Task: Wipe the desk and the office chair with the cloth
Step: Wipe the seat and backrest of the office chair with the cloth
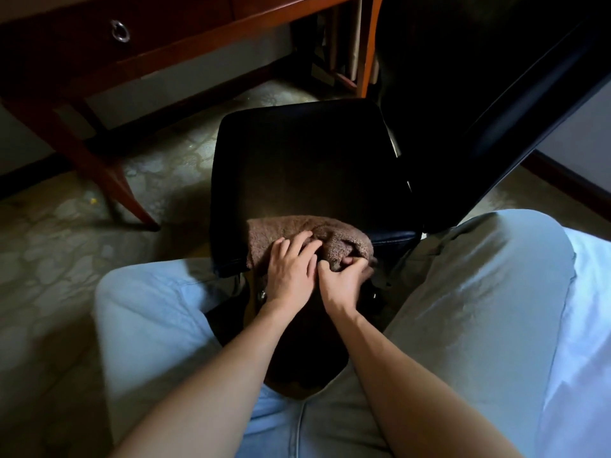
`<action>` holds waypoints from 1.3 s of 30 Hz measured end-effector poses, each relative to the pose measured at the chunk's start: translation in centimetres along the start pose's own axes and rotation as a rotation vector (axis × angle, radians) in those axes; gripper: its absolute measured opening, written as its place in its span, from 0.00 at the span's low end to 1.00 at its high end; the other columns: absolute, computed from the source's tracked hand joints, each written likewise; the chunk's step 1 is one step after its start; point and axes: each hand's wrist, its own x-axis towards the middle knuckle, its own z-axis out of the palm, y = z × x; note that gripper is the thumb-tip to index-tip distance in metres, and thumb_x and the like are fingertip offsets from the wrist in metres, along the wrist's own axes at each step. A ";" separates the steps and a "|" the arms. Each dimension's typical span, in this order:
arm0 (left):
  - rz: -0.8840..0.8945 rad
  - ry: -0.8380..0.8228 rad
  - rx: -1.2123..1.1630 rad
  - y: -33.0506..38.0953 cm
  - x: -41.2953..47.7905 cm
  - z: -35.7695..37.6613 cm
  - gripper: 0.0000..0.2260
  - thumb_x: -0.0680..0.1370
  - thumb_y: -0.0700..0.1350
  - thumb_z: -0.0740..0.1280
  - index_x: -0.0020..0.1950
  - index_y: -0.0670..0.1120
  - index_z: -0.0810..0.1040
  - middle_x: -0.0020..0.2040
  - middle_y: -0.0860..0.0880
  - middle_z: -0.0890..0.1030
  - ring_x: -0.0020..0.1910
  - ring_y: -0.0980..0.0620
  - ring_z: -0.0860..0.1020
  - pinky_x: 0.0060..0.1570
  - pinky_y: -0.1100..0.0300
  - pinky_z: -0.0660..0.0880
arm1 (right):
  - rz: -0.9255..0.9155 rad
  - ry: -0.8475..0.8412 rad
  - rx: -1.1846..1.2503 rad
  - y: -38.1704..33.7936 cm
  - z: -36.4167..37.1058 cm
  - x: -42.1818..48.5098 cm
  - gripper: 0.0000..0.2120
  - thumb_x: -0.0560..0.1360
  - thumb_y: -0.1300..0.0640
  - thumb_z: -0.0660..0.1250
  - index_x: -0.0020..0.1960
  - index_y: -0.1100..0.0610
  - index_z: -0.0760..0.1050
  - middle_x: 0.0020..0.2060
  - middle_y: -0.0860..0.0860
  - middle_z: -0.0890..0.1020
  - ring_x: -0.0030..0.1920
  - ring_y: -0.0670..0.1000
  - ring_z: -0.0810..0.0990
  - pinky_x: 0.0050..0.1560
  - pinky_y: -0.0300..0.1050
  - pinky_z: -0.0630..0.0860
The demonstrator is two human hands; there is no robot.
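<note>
Far to the upper left of the fingers, the wooden desk shows a drawer front with a metal ring handle, and one slanted desk leg stands on the patterned floor. Nearer, the left hand lies on top of the brown cloth. Its fingers are spread and only a little bent, and they press the cloth down without closing around it. The cloth is on the near edge of the black seat of the office chair, partly under both hands, and the seat reaches away beyond the fingertips. Just to the right, touching the left hand, the right hand has its fingers curled, and together with the thumb they pinch a fold of the cloth at its right end. Up and to the right of these fingers rises the dark backrest. Light trousers are on both sides of the forearms.
</note>
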 end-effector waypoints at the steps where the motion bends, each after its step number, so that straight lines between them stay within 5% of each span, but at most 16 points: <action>1: -0.085 0.054 -0.121 0.5 0.3 -0.1 0.12 0.81 0.45 0.63 0.63 0.50 0.80 0.65 0.52 0.78 0.62 0.50 0.74 0.68 0.50 0.69 | 0.051 0.014 0.057 -0.3 0.0 0.1 0.24 0.69 0.52 0.75 0.53 0.56 0.62 0.58 0.54 0.65 0.56 0.55 0.71 0.57 0.45 0.68; 4: -0.358 0.191 -0.444 2.0 1.4 -0.6 0.10 0.81 0.46 0.63 0.59 0.49 0.81 0.59 0.53 0.79 0.59 0.52 0.75 0.59 0.47 0.76 | 0.169 0.068 0.194 -0.9 0.1 0.6 0.31 0.69 0.45 0.77 0.57 0.57 0.61 0.61 0.56 0.68 0.60 0.55 0.72 0.58 0.45 0.68; 6: -0.412 0.177 -0.420 2.2 1.7 -0.7 0.13 0.80 0.48 0.64 0.63 0.49 0.80 0.63 0.50 0.76 0.62 0.50 0.73 0.61 0.46 0.76 | 0.201 0.064 0.199 -0.8 0.1 1.0 0.40 0.67 0.43 0.78 0.64 0.60 0.59 0.66 0.57 0.66 0.66 0.55 0.70 0.65 0.47 0.68; 11: -0.313 -0.063 -0.074 -0.7 0.1 -0.4 0.22 0.81 0.54 0.64 0.76 0.53 0.70 0.79 0.46 0.59 0.76 0.43 0.57 0.75 0.45 0.57 | 0.268 -0.001 0.118 -0.9 0.5 1.7 0.45 0.67 0.44 0.76 0.70 0.61 0.54 0.70 0.58 0.64 0.66 0.54 0.68 0.70 0.55 0.68; 14: -0.230 -0.082 -0.038 -1.7 -1.4 0.0 0.24 0.82 0.54 0.63 0.78 0.53 0.67 0.80 0.46 0.59 0.77 0.43 0.57 0.74 0.44 0.61 | 0.335 -0.085 0.149 -0.6 0.2 1.6 0.47 0.72 0.45 0.73 0.76 0.62 0.48 0.74 0.58 0.62 0.72 0.57 0.65 0.73 0.53 0.64; 17: -0.245 -0.066 -0.034 -1.8 -2.5 -0.1 0.24 0.81 0.52 0.64 0.78 0.54 0.66 0.80 0.47 0.59 0.77 0.44 0.59 0.71 0.45 0.66 | 0.427 -0.203 0.248 0.1 0.4 1.3 0.46 0.75 0.48 0.70 0.78 0.62 0.42 0.68 0.60 0.68 0.68 0.57 0.69 0.71 0.51 0.67; 22: -0.214 -0.056 0.008 -2.7 -3.7 0.0 0.26 0.81 0.51 0.65 0.79 0.53 0.65 0.81 0.46 0.58 0.78 0.43 0.58 0.73 0.45 0.65 | 0.498 -0.267 0.390 -0.4 1.5 0.4 0.57 0.57 0.38 0.74 0.76 0.59 0.50 0.65 0.61 0.75 0.62 0.60 0.77 0.66 0.59 0.74; 26: -0.186 -0.074 0.034 -2.4 -3.3 0.5 0.28 0.81 0.52 0.64 0.81 0.52 0.61 0.82 0.44 0.55 0.80 0.42 0.54 0.77 0.45 0.57 | 0.464 -0.106 0.408 -0.6 0.8 1.1 0.42 0.74 0.51 0.72 0.75 0.61 0.50 0.68 0.62 0.71 0.68 0.59 0.72 0.72 0.56 0.68; 31: -0.212 -0.094 0.120 -1.0 -2.5 1.4 0.30 0.82 0.52 0.63 0.82 0.50 0.56 0.82 0.40 0.53 0.80 0.39 0.50 0.78 0.44 0.50 | 0.348 0.054 0.389 -0.7 0.4 1.7 0.25 0.74 0.57 0.71 0.61 0.56 0.58 0.63 0.57 0.71 0.61 0.53 0.72 0.65 0.42 0.65; 39: -0.187 -0.064 0.214 0.1 -1.3 3.0 0.34 0.81 0.51 0.64 0.83 0.49 0.52 0.82 0.38 0.51 0.81 0.39 0.49 0.79 0.47 0.40 | 0.103 0.173 0.364 -1.1 -0.6 2.2 0.32 0.73 0.60 0.68 0.71 0.55 0.55 0.67 0.54 0.65 0.67 0.52 0.68 0.72 0.50 0.64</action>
